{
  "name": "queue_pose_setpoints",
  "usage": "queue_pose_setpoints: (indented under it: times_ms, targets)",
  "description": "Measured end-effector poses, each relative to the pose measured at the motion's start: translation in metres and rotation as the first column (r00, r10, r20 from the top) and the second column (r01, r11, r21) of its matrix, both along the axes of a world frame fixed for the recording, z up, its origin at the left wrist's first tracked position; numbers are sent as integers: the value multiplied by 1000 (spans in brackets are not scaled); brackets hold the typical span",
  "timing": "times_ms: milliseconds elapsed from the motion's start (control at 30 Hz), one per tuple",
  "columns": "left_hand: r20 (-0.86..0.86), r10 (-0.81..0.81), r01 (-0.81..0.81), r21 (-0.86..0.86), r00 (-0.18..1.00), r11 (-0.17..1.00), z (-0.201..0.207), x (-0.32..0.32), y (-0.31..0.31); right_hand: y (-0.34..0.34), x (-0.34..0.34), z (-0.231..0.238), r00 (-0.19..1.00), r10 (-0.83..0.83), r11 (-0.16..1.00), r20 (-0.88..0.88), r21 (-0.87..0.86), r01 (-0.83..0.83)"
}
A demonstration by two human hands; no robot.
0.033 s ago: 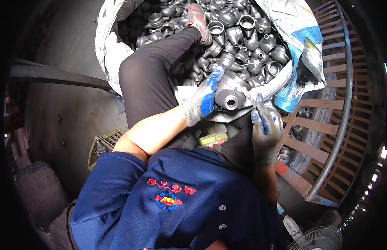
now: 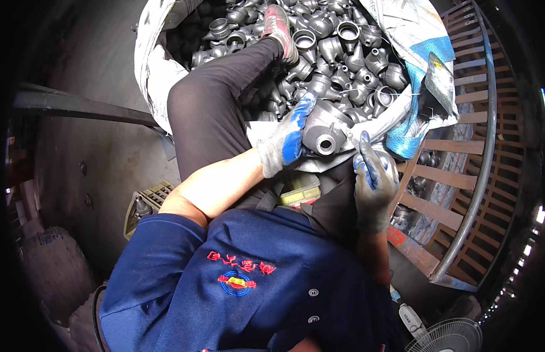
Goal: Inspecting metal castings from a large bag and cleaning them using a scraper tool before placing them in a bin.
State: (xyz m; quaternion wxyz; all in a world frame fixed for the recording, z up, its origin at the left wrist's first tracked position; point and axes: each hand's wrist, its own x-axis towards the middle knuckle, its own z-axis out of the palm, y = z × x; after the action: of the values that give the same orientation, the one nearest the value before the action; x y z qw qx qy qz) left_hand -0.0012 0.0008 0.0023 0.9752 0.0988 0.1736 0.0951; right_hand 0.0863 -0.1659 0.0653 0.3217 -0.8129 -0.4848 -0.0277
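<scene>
A rounded dark grey metal casting (image 2: 328, 130) with a round ring-shaped port facing me rests above my lap at the near edge of the white bulk bag. My left hand (image 2: 288, 136), in a grey work glove with blue coating, grips its left side, fingers pointing up along it. To the right of the casting is my right hand (image 2: 375, 185), gloved the same way. Its index finger points up and the other fingers curl in; whatever may be between them is hidden. Many similar castings (image 2: 330, 50) fill the bag (image 2: 152, 64) beyond my hands.
My shoe (image 2: 276, 26) stands among the castings. At right are a slatted metal crate (image 2: 460, 182) and a blue strap (image 2: 404, 141). A yellowish basket (image 2: 131, 217) with a part inside sits lower left; a yellow box (image 2: 299, 193) is at my lap. A fan (image 2: 454, 337) stands lower right.
</scene>
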Motion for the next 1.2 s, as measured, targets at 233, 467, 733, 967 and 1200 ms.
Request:
queue_pose_setpoints:
  times_ms: [233, 467, 733, 967, 1200]
  targets:
    - [21, 26, -25, -26, 999, 999, -13, 1, -3, 0, 5, 1, 995, 69, 997, 71, 13, -70]
    - [11, 13, -13, 4, 1000, 1000, -10, 2, -3, 0, 4, 12, 998, 52, 996, 26, -73, -50]
    - [1, 21, -21, 90, 1000, 996, -8, 1, -2, 2, 6, 6, 998, 65, 997, -14, -45, -66]
    - [-110, 49, -22, 237, 993, 971, 4, -1, 1, -4, 5, 16, 895, 44, 998, -444, -20, -59]
    - [2, -12, 12, 173, 1000, 985, -8, -1, 1, -5, 13, 19, 879, 98, 991, -467, -32, -128]
